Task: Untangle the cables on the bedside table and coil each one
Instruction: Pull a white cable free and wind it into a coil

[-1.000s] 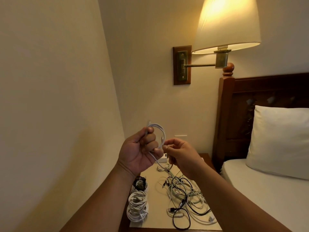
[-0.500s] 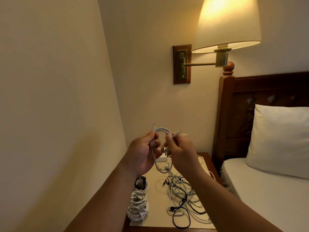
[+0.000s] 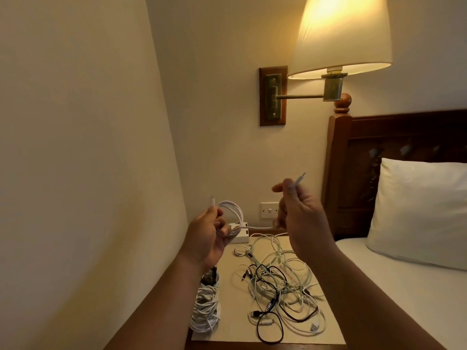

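Observation:
My left hand (image 3: 207,234) grips a few loops of a white cable (image 3: 232,208) above the bedside table (image 3: 232,327). One plug end sticks up past its thumb. A straight stretch of that cable runs right to my right hand (image 3: 299,215), which pinches the other plug end, pointing up and to the right. Below the hands, a tangle of white, pale green and black cables (image 3: 280,291) lies on the tabletop. At the table's left edge sit a coiled white cable (image 3: 206,310) and a small coiled black cable (image 3: 209,276), partly hidden by my left wrist.
A white charger block (image 3: 240,234) sits at the back of the table under a wall switch (image 3: 269,210). A lit wall lamp (image 3: 341,39) hangs above. The wall is close on the left; a bed with a pillow (image 3: 419,210) and dark headboard is on the right.
My hands have drawn apart: the right hand rose and moved right with the plug end, pulling a stretch of cable out of the loops. The left hand dropped lower and left.

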